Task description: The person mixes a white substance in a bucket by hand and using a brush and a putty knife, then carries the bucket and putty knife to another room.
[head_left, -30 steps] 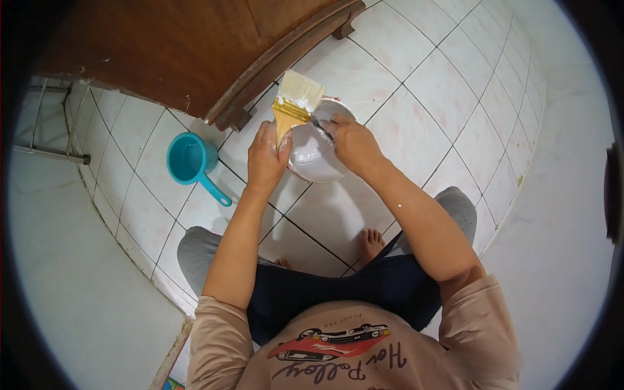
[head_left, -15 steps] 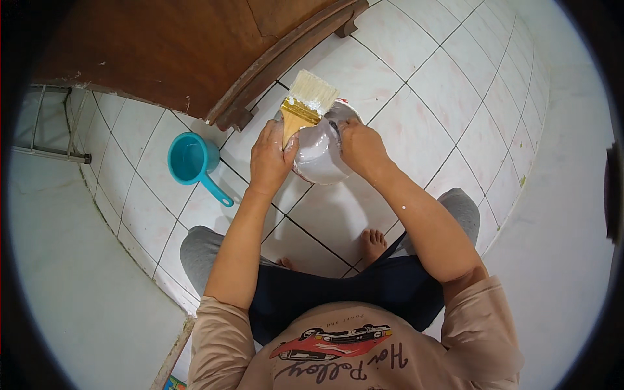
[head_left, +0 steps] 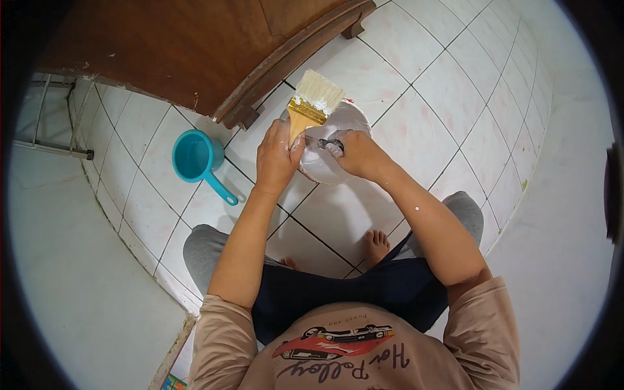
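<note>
A wide paintbrush (head_left: 307, 110) with a pale wooden handle and gold-coloured ferrule is gripped in my left hand (head_left: 278, 159), bristles pointing up and away from me. White paint clings to the base of its bristles. My right hand (head_left: 361, 155) is closed around a small dark-handled tool (head_left: 333, 145); a thin shaft points from it toward the left hand. What kind of tool it is, I cannot make out. Beneath both hands sits a round white bucket (head_left: 364, 118) with whitish paint inside. Some paint is smeared on my fingers.
A turquoise dipper (head_left: 222, 188) with water-like contents stands on the tiled floor (head_left: 448, 104), left of the bucket. Brown wooden furniture (head_left: 175, 52) rises at the far left. A metal rack (head_left: 52, 151) is by the left wall, and a pale wall (head_left: 552, 214) runs along the right.
My right hand has shifted slightly down and left, bringing the dark-handled tool toward my left hand and into clearer view. The paintbrush stays held upright.
</note>
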{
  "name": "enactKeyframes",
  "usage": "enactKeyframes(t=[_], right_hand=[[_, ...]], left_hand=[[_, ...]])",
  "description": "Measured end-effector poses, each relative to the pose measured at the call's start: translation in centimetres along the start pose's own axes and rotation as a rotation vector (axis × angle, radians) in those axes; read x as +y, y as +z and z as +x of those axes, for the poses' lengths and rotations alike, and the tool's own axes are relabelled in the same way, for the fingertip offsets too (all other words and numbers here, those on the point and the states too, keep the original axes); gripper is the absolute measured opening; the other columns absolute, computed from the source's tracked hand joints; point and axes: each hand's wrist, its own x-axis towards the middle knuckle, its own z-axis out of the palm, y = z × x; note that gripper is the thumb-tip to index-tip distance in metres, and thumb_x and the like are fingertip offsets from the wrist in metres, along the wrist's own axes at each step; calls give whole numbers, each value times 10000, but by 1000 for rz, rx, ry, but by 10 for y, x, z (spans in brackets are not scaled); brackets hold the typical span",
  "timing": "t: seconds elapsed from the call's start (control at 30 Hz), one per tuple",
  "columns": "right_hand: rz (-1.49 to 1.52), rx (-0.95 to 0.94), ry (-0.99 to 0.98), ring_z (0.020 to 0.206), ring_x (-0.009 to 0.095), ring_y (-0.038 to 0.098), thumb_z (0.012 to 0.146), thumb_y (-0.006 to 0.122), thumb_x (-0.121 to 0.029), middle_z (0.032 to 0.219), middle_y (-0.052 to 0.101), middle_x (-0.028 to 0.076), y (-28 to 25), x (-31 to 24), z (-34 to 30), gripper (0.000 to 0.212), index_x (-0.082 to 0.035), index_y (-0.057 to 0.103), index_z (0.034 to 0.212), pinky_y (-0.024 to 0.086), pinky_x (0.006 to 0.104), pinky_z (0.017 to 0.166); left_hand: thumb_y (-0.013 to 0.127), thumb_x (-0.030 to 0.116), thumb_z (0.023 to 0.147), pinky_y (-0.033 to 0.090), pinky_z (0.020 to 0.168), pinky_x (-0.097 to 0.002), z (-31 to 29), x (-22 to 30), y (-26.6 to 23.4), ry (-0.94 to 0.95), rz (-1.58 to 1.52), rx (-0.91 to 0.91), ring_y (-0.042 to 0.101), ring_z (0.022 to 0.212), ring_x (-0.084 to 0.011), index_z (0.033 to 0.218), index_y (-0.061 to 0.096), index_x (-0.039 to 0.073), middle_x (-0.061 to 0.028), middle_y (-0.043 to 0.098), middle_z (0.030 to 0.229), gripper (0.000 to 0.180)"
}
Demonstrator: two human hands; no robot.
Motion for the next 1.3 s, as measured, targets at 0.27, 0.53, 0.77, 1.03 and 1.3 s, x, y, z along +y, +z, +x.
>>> enactKeyframes(t=[0.27,0.53,0.77,1.03,1.3], right_hand=[[-229,40,-34,922,395,661,839,566,-93,999,643,277,0,7,-5,202,47,669,942,546,446,829],[-343,156,40,941,378,662,861,512,-39,1085,606,259,-4,-5,-5,204,55,648,981,561,440,809],[-301,-85,-22,912,384,661,869,517,-51,1061,603,253,-5,-12,-9,208,50,653,989,560,455,787],[-345,133,39,916,392,657,876,497,-46,1071,592,269,1,-3,-4,208,41,667,957,557,467,795],[-175,-15,-29,921,419,655,840,551,-46,1093,589,282,-12,-12,-6,198,35,671,974,544,460,842]], left_hand=[[608,173,912,468,683,-475,0,-1,-3,-13,-9,6,566,796,-415,971,533,4,-182,538,885,195],[639,201,878,503,755,-451,-3,-6,-2,-67,31,-74,582,910,-366,1163,564,-10,-165,556,973,363],[638,185,871,506,758,-447,-3,-8,-4,-91,24,-64,583,912,-366,1157,567,-12,-164,556,982,355],[652,204,875,512,766,-448,-3,-12,1,-60,13,-61,591,915,-373,1163,570,-17,-175,574,987,372],[661,209,874,516,782,-441,-2,-12,1,-51,18,-58,599,932,-369,1159,574,-18,-174,583,1018,375]])
